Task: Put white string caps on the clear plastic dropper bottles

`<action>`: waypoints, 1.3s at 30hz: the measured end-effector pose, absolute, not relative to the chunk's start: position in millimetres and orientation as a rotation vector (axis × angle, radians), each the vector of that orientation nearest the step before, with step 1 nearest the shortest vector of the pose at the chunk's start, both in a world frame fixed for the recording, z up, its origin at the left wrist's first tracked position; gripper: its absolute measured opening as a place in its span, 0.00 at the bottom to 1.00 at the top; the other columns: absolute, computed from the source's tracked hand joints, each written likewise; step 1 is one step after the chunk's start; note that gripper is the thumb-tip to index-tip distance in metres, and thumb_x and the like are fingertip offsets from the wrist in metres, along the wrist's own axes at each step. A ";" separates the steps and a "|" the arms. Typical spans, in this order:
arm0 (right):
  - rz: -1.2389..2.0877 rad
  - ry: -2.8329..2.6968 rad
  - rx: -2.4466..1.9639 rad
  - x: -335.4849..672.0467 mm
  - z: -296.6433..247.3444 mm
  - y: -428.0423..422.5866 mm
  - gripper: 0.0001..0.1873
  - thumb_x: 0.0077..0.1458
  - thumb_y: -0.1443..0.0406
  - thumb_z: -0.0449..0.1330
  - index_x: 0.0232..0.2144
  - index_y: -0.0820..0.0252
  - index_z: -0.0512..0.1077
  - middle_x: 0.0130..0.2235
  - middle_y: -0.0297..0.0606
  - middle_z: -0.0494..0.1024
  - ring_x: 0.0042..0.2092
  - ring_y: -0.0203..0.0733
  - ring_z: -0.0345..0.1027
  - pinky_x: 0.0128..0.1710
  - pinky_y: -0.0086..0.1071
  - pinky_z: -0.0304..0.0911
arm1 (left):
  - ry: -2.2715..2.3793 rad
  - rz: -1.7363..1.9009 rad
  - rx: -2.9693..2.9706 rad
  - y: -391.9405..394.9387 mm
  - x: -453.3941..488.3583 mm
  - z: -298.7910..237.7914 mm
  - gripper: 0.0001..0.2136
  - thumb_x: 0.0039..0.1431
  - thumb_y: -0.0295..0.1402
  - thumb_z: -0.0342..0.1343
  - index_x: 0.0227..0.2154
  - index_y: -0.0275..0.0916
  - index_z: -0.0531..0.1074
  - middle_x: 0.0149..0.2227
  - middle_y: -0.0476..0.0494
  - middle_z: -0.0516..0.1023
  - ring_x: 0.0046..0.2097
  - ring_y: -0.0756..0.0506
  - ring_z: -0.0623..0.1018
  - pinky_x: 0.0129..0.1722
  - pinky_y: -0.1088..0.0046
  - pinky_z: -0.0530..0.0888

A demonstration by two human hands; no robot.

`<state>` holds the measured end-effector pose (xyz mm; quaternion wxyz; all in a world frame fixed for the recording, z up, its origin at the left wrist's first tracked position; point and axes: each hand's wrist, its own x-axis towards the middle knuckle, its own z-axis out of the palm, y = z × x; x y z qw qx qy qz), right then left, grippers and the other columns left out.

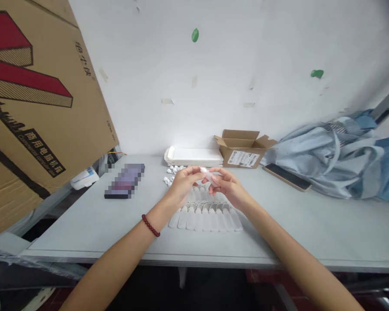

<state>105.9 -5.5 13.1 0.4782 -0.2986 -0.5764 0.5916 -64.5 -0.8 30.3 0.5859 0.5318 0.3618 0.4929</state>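
Above the table, my left hand (184,182) pinches the small white cap (203,169) at the top of a translucent plastic bottle. My right hand (229,185) has its fingers closed round the body of that bottle (209,176), which is tilted and partly covered by the fingers. Whether the cap is fully seated cannot be seen. Below my hands, several similar translucent bottles (205,219) lie side by side in two rows, the farther row partly hidden. Just beyond my left hand are several loose white caps (167,179).
An open cardboard box (243,149) and a white stack (194,155) stand against the wall. On the right lie a phone (287,176) and blue-grey fabric bags (330,155). A blurred dark device (125,181) lies left, near a big carton (48,125).
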 end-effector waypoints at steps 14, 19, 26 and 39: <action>1.397 -1.347 -0.752 102.0 10.6 -6.3 0.15 0.51 0.59 0.62 0.41 0.57 0.67 0.31 0.35 0.75 0.26 0.35 0.67 0.28 0.31 0.59 | 0.938 1.372 1.261 -7.0 -52.6 27.2 0.08 0.46 0.32 0.61 0.31 0.35 0.75 0.30 0.45 0.76 0.33 0.48 0.75 0.36 0.72 0.68; 1.360 -1.375 -0.748 103.9 10.2 -5.8 0.15 0.52 0.58 0.62 0.41 0.57 0.66 0.27 0.32 0.73 0.26 0.36 0.67 0.28 0.31 0.59 | 0.987 1.359 1.285 -4.2 -52.3 24.1 0.10 0.44 0.32 0.63 0.32 0.36 0.75 0.32 0.44 0.77 0.36 0.46 0.76 0.38 0.70 0.68; 1.322 -1.526 -0.770 106.7 14.7 -6.4 0.15 0.53 0.57 0.60 0.41 0.56 0.66 0.36 0.39 0.77 0.27 0.36 0.67 0.29 0.32 0.60 | 0.954 1.134 1.425 0.3 -68.6 34.6 0.07 0.47 0.36 0.61 0.27 0.38 0.77 0.26 0.48 0.76 0.34 0.47 0.74 0.34 0.72 0.64; 1.232 -1.793 -0.905 112.8 14.4 -4.8 0.16 0.57 0.52 0.53 0.39 0.58 0.66 0.27 0.31 0.70 0.20 0.30 0.53 0.21 0.28 0.50 | 0.916 0.871 1.892 13.2 -86.4 26.4 0.07 0.49 0.36 0.60 0.27 0.38 0.79 0.29 0.45 0.79 0.34 0.45 0.74 0.34 0.72 0.66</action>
